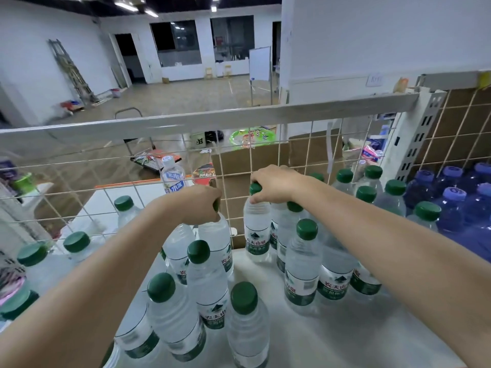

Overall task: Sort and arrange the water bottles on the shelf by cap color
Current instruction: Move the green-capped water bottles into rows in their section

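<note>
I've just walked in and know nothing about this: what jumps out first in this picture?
Two bare arms reach across a white shelf crowded with clear, green-capped water bottles. The left hand and the right hand each grip a green bottle cap at the back, by the wire mesh panel. To the right stands a cluster of blue bottles with blue caps, and one white-capped bottle stands beyond the mesh.
</note>
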Tool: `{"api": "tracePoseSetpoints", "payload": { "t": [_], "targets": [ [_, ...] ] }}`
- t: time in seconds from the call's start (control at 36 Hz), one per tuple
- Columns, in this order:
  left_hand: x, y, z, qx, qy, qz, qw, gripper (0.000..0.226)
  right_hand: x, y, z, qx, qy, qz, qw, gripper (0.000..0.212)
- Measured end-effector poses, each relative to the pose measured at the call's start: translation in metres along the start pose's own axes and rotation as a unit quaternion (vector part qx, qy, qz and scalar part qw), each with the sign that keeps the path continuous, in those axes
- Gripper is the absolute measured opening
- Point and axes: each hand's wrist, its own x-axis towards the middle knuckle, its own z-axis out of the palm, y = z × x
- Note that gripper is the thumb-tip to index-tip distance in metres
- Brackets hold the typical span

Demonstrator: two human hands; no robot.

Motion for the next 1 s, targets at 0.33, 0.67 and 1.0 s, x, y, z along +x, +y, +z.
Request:
{"api": "tracePoseSetpoints", "payload": {
  "t": [0.33,0.67,1.0],
  "targets": [
    [0.003,0.021,-0.003,-0.007,-0.013,0.053,0.998,0.019,0.001,-0.006,-0.004,-0.013,0.026,-0.005,1.0,0.041],
    [0.013,0.059,-0.004,-0.017,-0.004,0.095,0.995,0.029,-0.031,0.001,-0.02,0.013,0.056,0.003,0.998,0.031],
    [0.014,0.063,-0.004,-0.029,0.01,0.095,0.995,0.02,-0.045,0.003,-0.021,0.025,0.05,0.014,0.998,0.031]
  ]
}}
